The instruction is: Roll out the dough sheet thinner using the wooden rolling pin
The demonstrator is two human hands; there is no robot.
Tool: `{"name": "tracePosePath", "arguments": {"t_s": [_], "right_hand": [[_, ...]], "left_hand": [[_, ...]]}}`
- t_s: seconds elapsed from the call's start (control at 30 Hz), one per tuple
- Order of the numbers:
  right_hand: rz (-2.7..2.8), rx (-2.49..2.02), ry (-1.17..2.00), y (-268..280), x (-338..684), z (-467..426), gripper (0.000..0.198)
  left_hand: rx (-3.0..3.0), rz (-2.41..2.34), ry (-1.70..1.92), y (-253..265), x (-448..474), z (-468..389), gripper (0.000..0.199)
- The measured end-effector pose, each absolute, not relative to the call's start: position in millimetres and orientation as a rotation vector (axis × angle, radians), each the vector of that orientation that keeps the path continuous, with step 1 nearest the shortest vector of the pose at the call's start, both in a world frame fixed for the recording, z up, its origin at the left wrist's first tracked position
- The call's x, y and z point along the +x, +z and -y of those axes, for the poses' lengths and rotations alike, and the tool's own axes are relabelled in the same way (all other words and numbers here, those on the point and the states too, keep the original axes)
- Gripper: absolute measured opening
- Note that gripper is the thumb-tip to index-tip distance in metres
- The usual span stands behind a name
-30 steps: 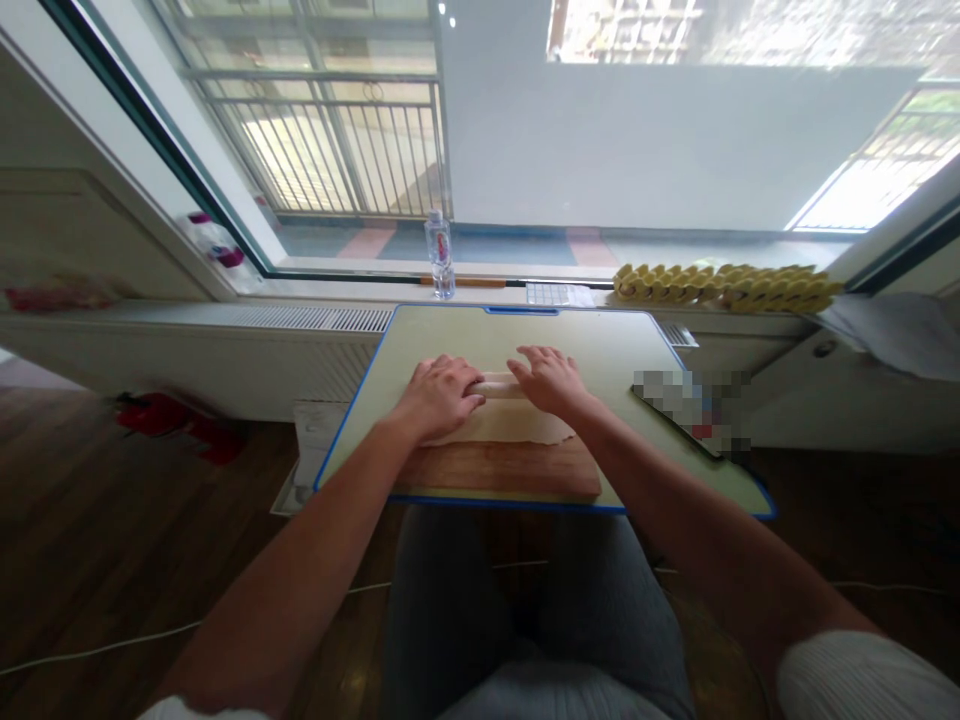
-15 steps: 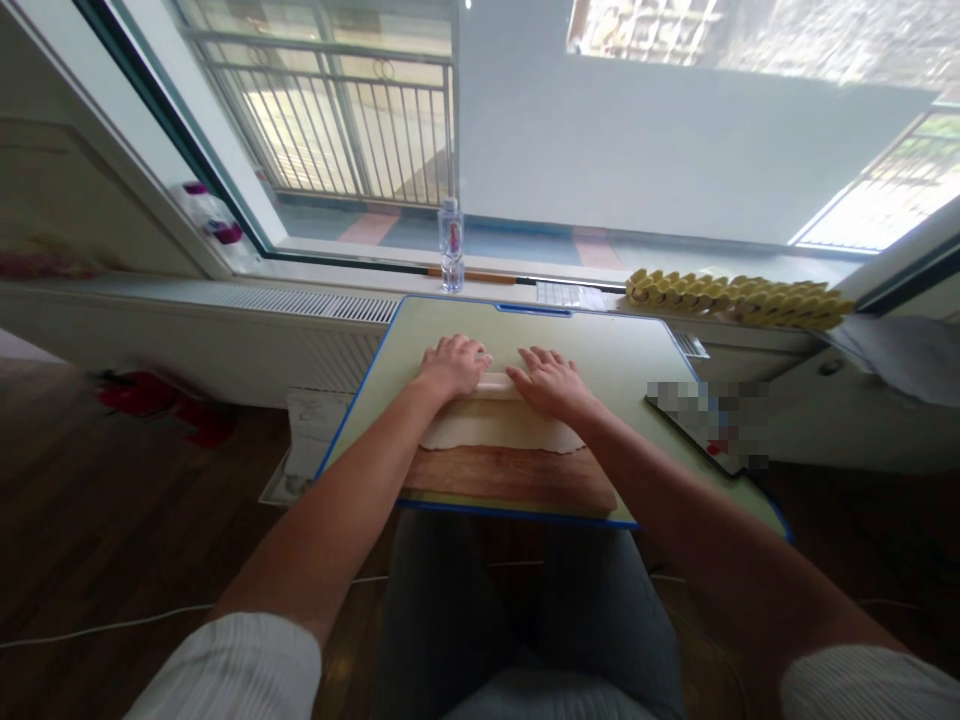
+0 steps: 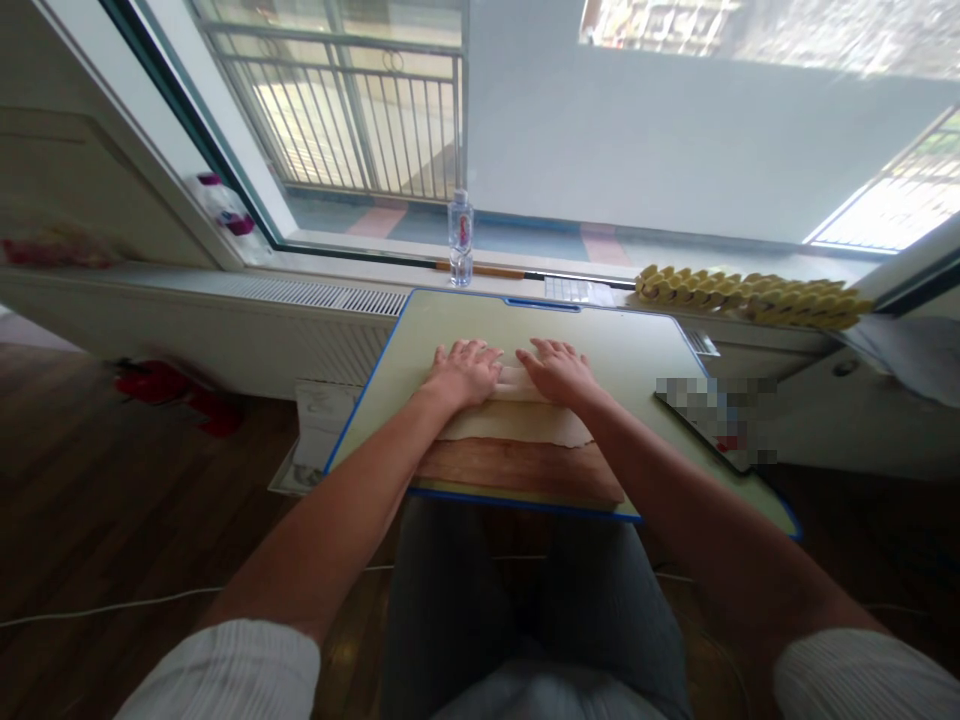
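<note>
Evidently, the step in hand is flattening or rolling out dough: both hands lie palm down over a pale roll [image 3: 514, 384] near the middle of the worktop [image 3: 637, 345]. The left hand [image 3: 465, 374] is spread rather flat across the roll's left part, and the right hand [image 3: 558, 372] covers its right part, fingers loosely parted; neither seems to pinch anything. Whether the roll is a pin, or dough wrapped round one, I cannot tell.

Below it, the dough [image 3: 517, 424] lies as a thin sheet on the board [image 3: 517, 468], its ragged near edge leaving a strip of bare wood. The board sits by the worktop's near edge, while a device [image 3: 709, 425], its face blurred out, rests near the right edge.

As I judge it, the next move calls for even pressure from both palms, so that the sheet stays level and does not skew or tear.

Compared with a second ago, the left hand is less curled: its thumb was beside the roll's near side, and now its fingers stretch toward the worktop's far edge. The device has kept its place.
</note>
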State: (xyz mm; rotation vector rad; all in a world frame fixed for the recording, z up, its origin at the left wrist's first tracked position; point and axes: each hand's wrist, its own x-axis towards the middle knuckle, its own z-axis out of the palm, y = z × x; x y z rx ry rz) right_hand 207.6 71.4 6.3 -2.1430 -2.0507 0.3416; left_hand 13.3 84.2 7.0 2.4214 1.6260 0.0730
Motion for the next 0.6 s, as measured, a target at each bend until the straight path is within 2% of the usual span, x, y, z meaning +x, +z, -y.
{"name": "tracePosePath", "arguments": {"t_s": [0.17, 0.37, 0.6], "right_hand": [[2.033, -2.144, 0.324, 2, 209, -84, 0.071], [2.108, -2.135, 0.354, 5, 207, -54, 0.074], [2.147, -2.156, 0.143, 4, 197, -2, 0.069]], "left_hand": [[2.416, -1.612, 0.011, 8, 16, -93, 0.060], [2.498, -1.660, 0.109, 6, 13, -62, 0.060], [2.603, -1.723, 0.214, 2, 8, -10, 0.058]]}}
